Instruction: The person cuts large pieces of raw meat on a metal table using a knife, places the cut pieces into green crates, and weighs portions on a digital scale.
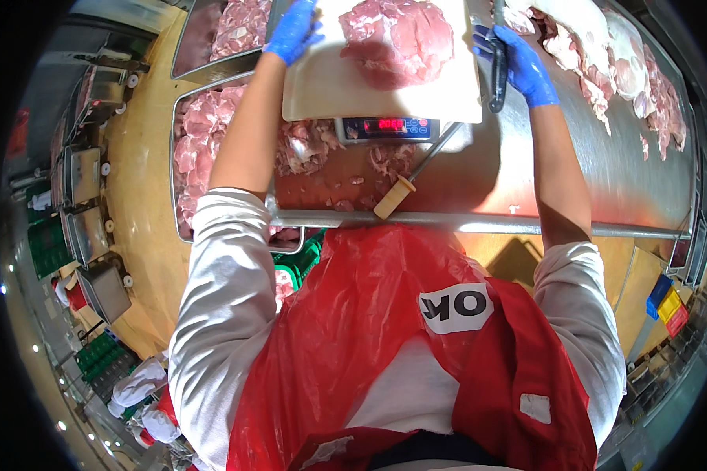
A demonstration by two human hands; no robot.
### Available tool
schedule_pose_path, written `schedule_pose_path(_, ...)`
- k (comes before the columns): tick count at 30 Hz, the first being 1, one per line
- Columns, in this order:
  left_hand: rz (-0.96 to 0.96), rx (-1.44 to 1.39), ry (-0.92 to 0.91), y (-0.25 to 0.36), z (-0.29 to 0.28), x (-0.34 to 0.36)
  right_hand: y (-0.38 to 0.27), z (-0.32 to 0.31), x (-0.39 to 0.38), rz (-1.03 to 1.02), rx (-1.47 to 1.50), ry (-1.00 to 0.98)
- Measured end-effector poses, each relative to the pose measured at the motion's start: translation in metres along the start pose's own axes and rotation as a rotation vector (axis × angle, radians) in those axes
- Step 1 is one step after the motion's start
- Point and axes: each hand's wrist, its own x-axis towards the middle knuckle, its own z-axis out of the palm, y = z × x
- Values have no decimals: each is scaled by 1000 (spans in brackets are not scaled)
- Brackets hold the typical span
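1. Steadying a board (pixel 381 104) between both hands, prob. to hold it level: it's wider than the scale (pixel 352 132) under it & overhangs the sides. Can't tell if all its wt rests there.
2. Meat (pixel 397 43) is piled nr the middle of the board's width; that placement likely helps balance & stops pcs sliding off.
3. L hand (pixel 293 33): fingers spread, lapping the board's left edge, seemingly to control that side. Underside's hidden, so can't tell if it's gripping or just resting.
4. R hand (pixel 522 67): closed round a black-handled tool (pixel 497 74) (prob. a knife; can't make out a blade), fingertips at the board's right edge. Looks tucked in the palm so the fingers can help w/ the board w/o putting it down.
5. Scale's display faces the person & pokes out past the board, prob. so the lit red digits can be read.
6. Rod (pixel 395 196) lies slantwise on the tabletop (pixel 479 177), tan handle nr the front rim, tip end by the board; handy for a quick grab, I'd guess.
7. Trays (pixel 192 55) of meat pcs sit along the left, likely for easy reach. Bigger cuts (pixel 628 63) lie far right, apart from the board; scraps (pixel 306 149) beside the scale.
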Motion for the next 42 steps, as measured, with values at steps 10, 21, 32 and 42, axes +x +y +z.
schedule_pose_path(10, 418, 125, 2, -35, 86, -98, 37, 87, 31, 76, 144, -69)
schedule_pose_path(21, 193, -245, 161, -32, -34, -308, 127, 219, -81, 450, -188, -229)
schedule_pose_path(32, -162, -126, 437, -59, -281, -434, 281, 450, -42, 255, -385, -1024)
schedule_pose_path(42, 37, 444, 888, -107, -351, -502, 107, 222, -127, 616, -340, -443)
